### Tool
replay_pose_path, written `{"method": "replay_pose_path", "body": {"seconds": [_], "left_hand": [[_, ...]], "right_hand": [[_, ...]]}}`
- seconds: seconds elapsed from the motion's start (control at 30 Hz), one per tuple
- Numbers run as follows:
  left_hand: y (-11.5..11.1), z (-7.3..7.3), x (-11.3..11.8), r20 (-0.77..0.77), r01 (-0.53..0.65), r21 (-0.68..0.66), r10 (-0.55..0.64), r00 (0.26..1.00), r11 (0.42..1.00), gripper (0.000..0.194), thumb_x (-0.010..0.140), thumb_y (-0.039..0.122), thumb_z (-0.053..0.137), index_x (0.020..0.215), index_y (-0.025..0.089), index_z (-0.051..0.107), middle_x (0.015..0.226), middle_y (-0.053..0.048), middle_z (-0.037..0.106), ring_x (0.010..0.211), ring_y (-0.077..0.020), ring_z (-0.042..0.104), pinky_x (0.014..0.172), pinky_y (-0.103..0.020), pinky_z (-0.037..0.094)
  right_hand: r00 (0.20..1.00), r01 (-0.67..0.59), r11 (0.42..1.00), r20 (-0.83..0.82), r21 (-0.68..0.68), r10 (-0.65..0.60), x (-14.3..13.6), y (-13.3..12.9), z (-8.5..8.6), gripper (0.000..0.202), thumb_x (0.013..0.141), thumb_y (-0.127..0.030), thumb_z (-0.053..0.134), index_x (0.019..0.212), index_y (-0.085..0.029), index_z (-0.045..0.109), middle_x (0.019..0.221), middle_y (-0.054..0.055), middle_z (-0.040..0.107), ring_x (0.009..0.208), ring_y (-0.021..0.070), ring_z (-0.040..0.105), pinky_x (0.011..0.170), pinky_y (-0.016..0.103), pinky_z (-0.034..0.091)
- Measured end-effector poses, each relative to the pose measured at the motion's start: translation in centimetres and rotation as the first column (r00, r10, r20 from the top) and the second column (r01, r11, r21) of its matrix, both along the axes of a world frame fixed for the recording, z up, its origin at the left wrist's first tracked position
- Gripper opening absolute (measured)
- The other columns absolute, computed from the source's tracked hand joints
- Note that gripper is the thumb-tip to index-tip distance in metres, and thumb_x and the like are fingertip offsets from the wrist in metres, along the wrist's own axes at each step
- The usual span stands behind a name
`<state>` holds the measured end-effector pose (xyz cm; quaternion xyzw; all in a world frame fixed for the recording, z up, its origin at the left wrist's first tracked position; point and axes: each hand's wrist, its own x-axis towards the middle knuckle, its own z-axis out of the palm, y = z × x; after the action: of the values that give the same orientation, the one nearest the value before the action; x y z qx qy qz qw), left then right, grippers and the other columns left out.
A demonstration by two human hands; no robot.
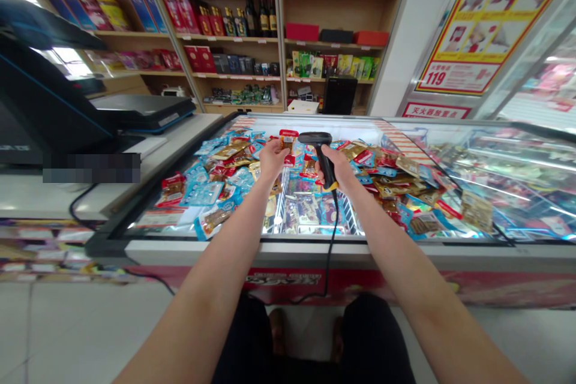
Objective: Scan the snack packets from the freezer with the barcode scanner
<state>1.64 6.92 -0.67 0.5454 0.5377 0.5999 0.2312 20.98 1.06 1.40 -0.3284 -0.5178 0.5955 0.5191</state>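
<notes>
My right hand (335,167) is wrapped round the handle of a black barcode scanner (315,137), its head pointing left. A cable (335,222) hangs from the handle over the freezer's front edge. Pinched in my left hand (272,161) is a small red snack packet (288,138), held upright just left of the scanner head. Under both hands, packets lie on the glass top of a chest freezer (306,246): a pile of blue and red packets (202,187) on the left and another pile (400,177) on the right.
A counter (180,150) with a black weighing scale (144,108) stands at the left. Behind the freezer are shelves (216,36) of boxes and bottles. A red and yellow poster (490,24) hangs at the right. The cable loops down near my knees.
</notes>
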Motion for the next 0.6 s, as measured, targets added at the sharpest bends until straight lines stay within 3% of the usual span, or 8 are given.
{"method": "replay_pose_path", "body": {"seconds": [0.27,0.6], "left_hand": [[0.40,-0.39,0.06,-0.059,-0.011,-0.056,0.008,0.998,0.998,0.029,0.073,0.011,0.055,0.098,0.017,0.067,0.104,-0.007,0.078,0.101,-0.0220,0.073,0.094,-0.033,0.055],[0.64,-0.62,0.00,-0.002,0.015,-0.036,-0.015,1.000,0.999,0.021,0.071,0.012,0.061,0.091,0.018,0.066,0.098,-0.006,0.078,0.096,-0.0237,0.074,0.095,-0.039,0.056]], "right_hand": [[1.000,-0.018,1.000,0.008,-0.005,0.018,0.08,-0.42,0.36,0.049,0.081,-0.067,0.071,0.081,-0.020,0.056,0.056,-0.001,0.061,0.036,0.0102,0.048,0.033,0.023,0.041],[0.999,-0.035,0.999,-0.017,-0.005,0.035,0.21,-0.41,0.26,0.048,0.080,-0.065,0.074,0.081,-0.020,0.057,0.056,-0.001,0.061,0.037,0.0102,0.050,0.033,0.022,0.042]]}}
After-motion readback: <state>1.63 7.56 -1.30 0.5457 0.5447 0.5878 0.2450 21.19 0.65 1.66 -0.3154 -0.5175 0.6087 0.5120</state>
